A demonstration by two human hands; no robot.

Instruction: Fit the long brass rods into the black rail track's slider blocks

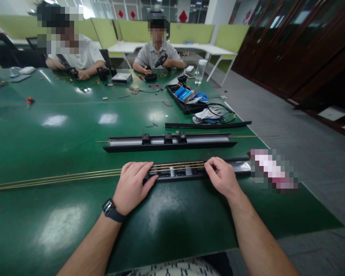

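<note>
Thin brass-coloured rods (83,175) run from the left edge of the table into a black channel rail (241,167) in front of me. Several small black blocks (180,171) sit inside the rail beneath the rods. My left hand (136,184), with a dark watch on its wrist, closes over the rail's left end, fingers across the rods and thumb on the near side. At the rods' right ends my right hand (221,175) is closed in a pinch, its fingertips partly hidden. Just beyond lies a second black rail (132,146) holding three black blocks (168,138).
Farther back lie a black strip (207,124), cables with a glove (208,115), and a black tray (186,109) of blue items. Two people sit across the green table (74,222), one holding a power drill (161,60). A blurred pink packet (273,168) lies right.
</note>
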